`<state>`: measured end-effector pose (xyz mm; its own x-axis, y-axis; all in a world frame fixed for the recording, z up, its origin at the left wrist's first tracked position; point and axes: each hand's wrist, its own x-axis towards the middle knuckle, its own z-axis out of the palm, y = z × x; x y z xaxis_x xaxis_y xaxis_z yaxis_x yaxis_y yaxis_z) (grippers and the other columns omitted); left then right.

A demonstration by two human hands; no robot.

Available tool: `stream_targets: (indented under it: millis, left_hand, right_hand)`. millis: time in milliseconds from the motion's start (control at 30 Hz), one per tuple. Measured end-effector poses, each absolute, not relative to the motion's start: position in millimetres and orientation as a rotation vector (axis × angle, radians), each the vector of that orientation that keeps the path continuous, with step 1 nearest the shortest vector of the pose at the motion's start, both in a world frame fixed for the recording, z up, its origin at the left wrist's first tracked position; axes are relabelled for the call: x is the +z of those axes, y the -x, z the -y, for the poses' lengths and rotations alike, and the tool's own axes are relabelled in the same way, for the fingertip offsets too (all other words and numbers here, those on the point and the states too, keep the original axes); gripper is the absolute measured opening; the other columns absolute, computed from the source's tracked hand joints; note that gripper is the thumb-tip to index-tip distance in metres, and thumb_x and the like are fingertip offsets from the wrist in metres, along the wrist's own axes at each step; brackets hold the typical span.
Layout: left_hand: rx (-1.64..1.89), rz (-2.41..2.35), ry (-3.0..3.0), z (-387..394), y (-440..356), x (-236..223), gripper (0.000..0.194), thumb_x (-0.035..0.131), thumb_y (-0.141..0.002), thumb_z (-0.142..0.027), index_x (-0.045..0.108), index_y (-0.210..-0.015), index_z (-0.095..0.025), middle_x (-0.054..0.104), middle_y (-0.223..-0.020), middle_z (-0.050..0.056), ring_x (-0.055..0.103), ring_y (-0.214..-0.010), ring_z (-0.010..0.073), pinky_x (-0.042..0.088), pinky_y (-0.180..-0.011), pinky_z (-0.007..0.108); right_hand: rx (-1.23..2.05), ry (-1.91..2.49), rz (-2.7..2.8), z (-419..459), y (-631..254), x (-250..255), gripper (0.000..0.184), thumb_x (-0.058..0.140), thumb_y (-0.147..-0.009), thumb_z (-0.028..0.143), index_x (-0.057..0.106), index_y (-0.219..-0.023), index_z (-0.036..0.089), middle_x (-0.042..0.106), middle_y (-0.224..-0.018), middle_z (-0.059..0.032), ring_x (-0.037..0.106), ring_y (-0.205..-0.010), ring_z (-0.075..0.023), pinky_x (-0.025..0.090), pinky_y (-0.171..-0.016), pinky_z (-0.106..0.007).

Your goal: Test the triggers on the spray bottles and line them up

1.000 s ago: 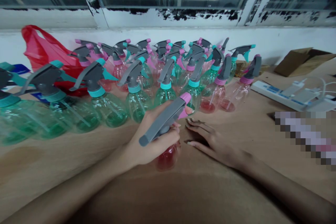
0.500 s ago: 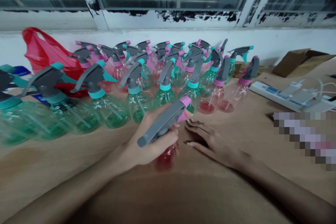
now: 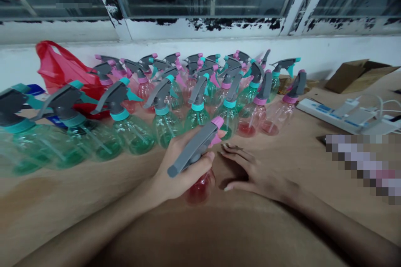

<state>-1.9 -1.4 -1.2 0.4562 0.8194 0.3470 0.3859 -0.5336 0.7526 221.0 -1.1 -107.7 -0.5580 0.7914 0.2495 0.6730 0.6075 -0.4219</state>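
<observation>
My left hand is wrapped round the neck of a spray bottle with red liquid low in its clear body. The bottle's grey head and pink nozzle point away to the right, and its base looks to be on the table. To the right of that bottle, my right hand lies on the tabletop with fingers apart, holding nothing. Beyond my hands stands a front row of spray bottles, among them a green one with a turquoise collar and a pink-collared one with red liquid.
More green and pink spray bottles crowd behind, towards the wall. A red plastic bag sits at the back left. On the right are a white power strip with plugs, an open cardboard box and a blurred-out object.
My right thumb has spread further from the other fingers. My left hand keeps its hold on the spray bottle, with only a slight shift. The camera view has tipped a little.
</observation>
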Motion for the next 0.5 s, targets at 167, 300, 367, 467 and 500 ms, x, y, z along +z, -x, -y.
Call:
stream_targets:
  millis: [167, 300, 367, 467, 500]
  left_hand:
    - [0.924, -1.014, -2.107, 1, 4, -4, 0.035, 0.047, -0.076, -0.02, 0.055, -0.11, -0.028, 0.061, -0.081, 0.0, 0.055, -0.063, 0.0156, 0.049, -0.063, 0.03]
    - [0.932, -0.994, -2.101, 1, 4, -3, 0.036, 0.047, -0.078, -0.018, 0.054, -0.111, -0.03, 0.062, -0.09, 0.001, 0.059, -0.074, 0.0168, 0.05, -0.069, 0.031]
    - [0.929, -1.013, -2.108, 2, 3, -4, 0.035, 0.046, -0.079, -0.019, 0.054, -0.111, -0.03, 0.061, -0.09, 0.001, 0.06, -0.077, 0.0169, 0.05, -0.071, 0.032]
    - [0.895, -1.075, -2.087, 4, -1, -9, 0.029, 0.045, -0.083, -0.025, 0.052, -0.111, -0.029, 0.061, -0.083, 0.001, 0.06, -0.073, 0.0174, 0.05, -0.07, 0.033]
    - [0.891, -1.098, -2.067, 4, -5, -11, 0.027, 0.045, -0.084, -0.027, 0.052, -0.11, -0.029, 0.061, -0.082, 0.001, 0.061, -0.072, 0.0178, 0.05, -0.069, 0.034]
  right_hand:
    - [0.403, 1.152, 2.429, 3, -219, -107, 0.088, 0.06, -0.065, 0.062, 0.029, -0.136, 0.022, 0.035, -0.14, -0.0121, 0.029, -0.129, -0.0278, 0.027, -0.104, -0.05]
    - [0.538, 1.128, 2.395, 11, -214, -105, 0.086, 0.061, -0.066, 0.061, 0.027, -0.136, 0.025, 0.035, -0.139, -0.0111, 0.032, -0.128, -0.0281, 0.029, -0.102, -0.051]
    - [0.615, 1.097, 2.359, 16, -210, -103, 0.085, 0.062, -0.065, 0.06, 0.029, -0.135, 0.025, 0.037, -0.138, -0.0102, 0.034, -0.126, -0.0282, 0.031, -0.101, -0.05]
    - [0.697, 1.07, 2.286, 26, -203, -92, 0.085, 0.064, -0.063, 0.059, 0.03, -0.134, 0.026, 0.039, -0.136, -0.0101, 0.038, -0.123, -0.028, 0.034, -0.1, -0.047]
    - [0.71, 1.067, 2.252, 28, -201, -87, 0.086, 0.064, -0.063, 0.059, 0.029, -0.134, 0.026, 0.04, -0.134, -0.0104, 0.04, -0.121, -0.0281, 0.035, -0.099, -0.047]
